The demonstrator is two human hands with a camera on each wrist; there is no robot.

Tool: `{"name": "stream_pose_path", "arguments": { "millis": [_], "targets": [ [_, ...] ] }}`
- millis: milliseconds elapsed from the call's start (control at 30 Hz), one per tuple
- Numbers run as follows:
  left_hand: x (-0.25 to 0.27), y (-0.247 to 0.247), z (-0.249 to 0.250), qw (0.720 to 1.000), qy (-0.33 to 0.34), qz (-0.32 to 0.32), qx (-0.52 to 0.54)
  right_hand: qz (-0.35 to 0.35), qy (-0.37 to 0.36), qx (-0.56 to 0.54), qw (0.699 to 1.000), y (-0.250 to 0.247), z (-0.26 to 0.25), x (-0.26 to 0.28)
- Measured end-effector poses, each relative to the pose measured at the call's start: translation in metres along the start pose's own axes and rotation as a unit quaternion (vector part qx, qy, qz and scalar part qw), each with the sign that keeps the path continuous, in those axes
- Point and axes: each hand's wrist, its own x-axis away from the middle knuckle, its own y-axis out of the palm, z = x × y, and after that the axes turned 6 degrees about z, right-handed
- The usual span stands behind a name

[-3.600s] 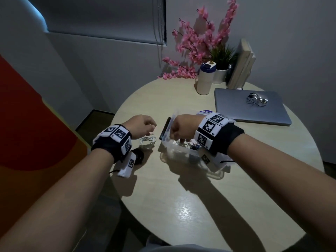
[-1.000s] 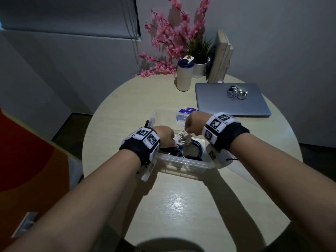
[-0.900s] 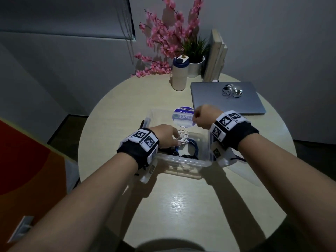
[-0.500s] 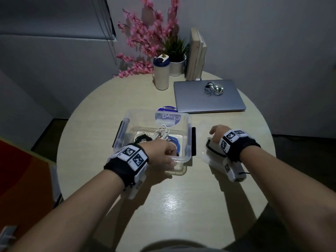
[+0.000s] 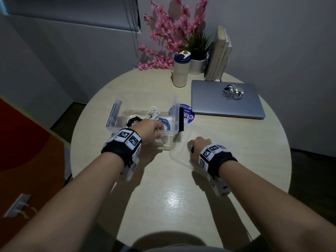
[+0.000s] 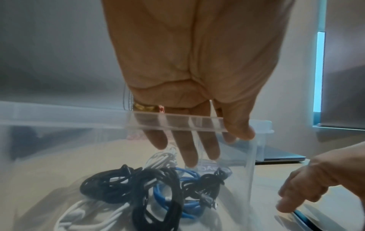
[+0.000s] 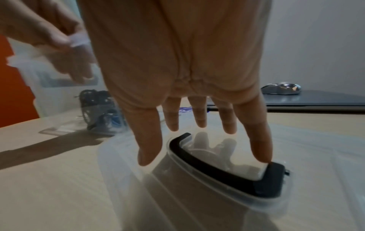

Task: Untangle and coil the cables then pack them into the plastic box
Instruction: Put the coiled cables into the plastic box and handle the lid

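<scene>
From the head camera I saw my left hand (image 5: 151,130) gripping the near rim of the plastic box (image 5: 116,113), which stood on the round counter (image 5: 181,197) at about 11 o'clock from my right hand (image 5: 198,147). The right hand rested on the clear lid (image 5: 179,154), just beside the box at its 4 o'clock. A laptop (image 5: 227,104) lay at 1 o'clock. On the left wrist camera, the fingers (image 6: 188,150) curled over the rim into the box with the thumb outside, pinching the wall; coiled black, blue and white cables (image 6: 150,192) lay on its bottom. On the right wrist camera, the fingers (image 7: 258,140) were spread, their tips on the lid (image 7: 177,195) at its black handle (image 7: 217,170).
</scene>
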Motion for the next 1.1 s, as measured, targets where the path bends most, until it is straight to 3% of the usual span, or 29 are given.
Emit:
{"name": "stream_pose_path", "arguments": {
  "millis": [167, 233, 300, 333, 367, 433, 567, 633, 733, 833, 900, 1000, 1100],
  "targets": [
    [-0.002, 0.005, -0.015, 0.995, -0.017, 0.097, -0.004, 0.010, 0.008, -0.081, 0.997, 0.006, -0.017, -0.011],
    [0.005, 0.013, -0.019, 0.982, -0.004, 0.189, -0.016, 0.031, 0.032, -0.119, 0.992, 0.004, -0.014, -0.014],
    [0.016, 0.022, -0.019, 0.956, 0.012, 0.292, -0.010, 0.054, 0.073, -0.091, 0.992, 0.003, -0.009, -0.017],
    [0.022, 0.028, -0.019, 0.949, 0.016, 0.314, -0.001, 0.070, 0.104, -0.069, 0.990, 0.005, -0.005, -0.020],
    [0.027, 0.035, -0.017, 0.952, 0.010, 0.304, 0.015, 0.077, 0.141, -0.056, 0.985, 0.007, 0.001, -0.022],
    [0.031, 0.051, -0.012, 0.976, -0.039, 0.212, 0.039, 0.067, 0.187, -0.042, 0.979, 0.007, 0.009, -0.015],
    [0.021, 0.082, -0.006, 0.990, -0.135, -0.017, 0.027, -0.012, 0.122, 0.018, 0.992, 0.002, 0.020, -0.002],
    [0.016, 0.093, -0.001, 0.980, -0.173, -0.067, 0.068, -0.021, 0.082, 0.050, 0.995, 0.001, 0.019, 0.001],
    [0.014, 0.103, 0.007, 0.947, -0.244, -0.049, 0.203, -0.026, 0.057, 0.070, 0.996, -0.001, 0.018, 0.004],
    [0.016, 0.107, 0.007, 0.904, -0.305, -0.040, 0.296, -0.027, 0.097, 0.041, 0.994, 0.001, 0.021, 0.002],
    [0.019, 0.109, 0.005, 0.892, -0.314, -0.038, 0.323, -0.041, 0.126, 0.031, 0.991, 0.003, 0.016, -0.004],
    [0.024, 0.120, 0.007, 0.926, -0.298, -0.074, 0.219, -0.063, 0.121, 0.045, 0.990, 0.012, 0.023, -0.021],
    [0.027, 0.130, 0.010, 0.949, -0.280, -0.005, 0.144, -0.070, 0.130, 0.012, 0.989, 0.000, 0.020, -0.011]
  ]
}}
